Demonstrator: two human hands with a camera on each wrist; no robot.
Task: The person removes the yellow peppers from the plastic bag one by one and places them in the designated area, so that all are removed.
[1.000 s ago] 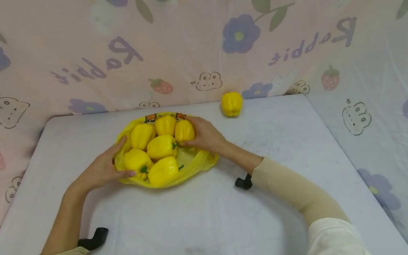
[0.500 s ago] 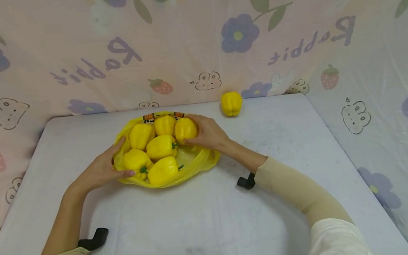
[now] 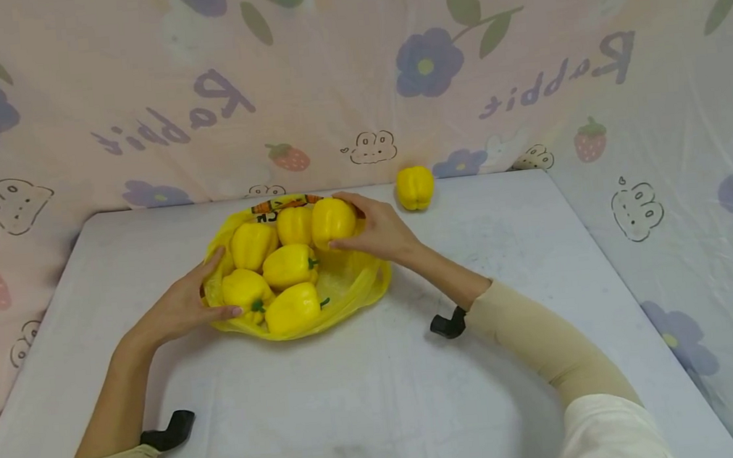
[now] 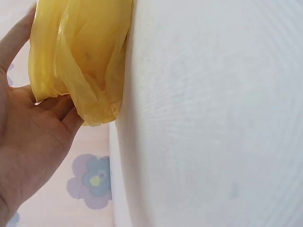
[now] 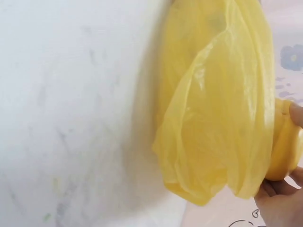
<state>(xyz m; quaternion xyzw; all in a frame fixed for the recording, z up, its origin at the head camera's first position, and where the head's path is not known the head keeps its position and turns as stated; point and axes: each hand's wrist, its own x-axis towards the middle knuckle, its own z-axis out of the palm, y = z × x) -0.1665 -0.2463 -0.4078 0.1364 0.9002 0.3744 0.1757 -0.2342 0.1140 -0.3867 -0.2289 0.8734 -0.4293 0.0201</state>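
A yellow plastic bag (image 3: 361, 287) lies open on the table, its rim folded out around several yellow bell peppers (image 3: 291, 310). My right hand (image 3: 388, 233) grips one bell pepper (image 3: 332, 223) between thumb and fingers, raised at the bag's right back side. In the right wrist view, that pepper (image 5: 284, 146) shows above the bag's edge (image 5: 213, 118), partly cut off by the frame. With my left hand (image 3: 179, 302) I hold the bag's left side, thumb over the rim. From the left wrist, the fingers (image 4: 71, 118) go behind the yellow film (image 4: 85, 56), so their tips are hidden.
Another yellow bell pepper (image 3: 415, 188) stands by itself at the table's back edge, right of the bag. A patterned curtain (image 3: 327, 79) hangs behind the white table (image 3: 382, 402). Black angled pieces (image 3: 171, 430) stick out at both wrists.
My right hand has lifted the bell pepper up and away from the others, toward the back of the bag. The left hand stays on the bag's left side.
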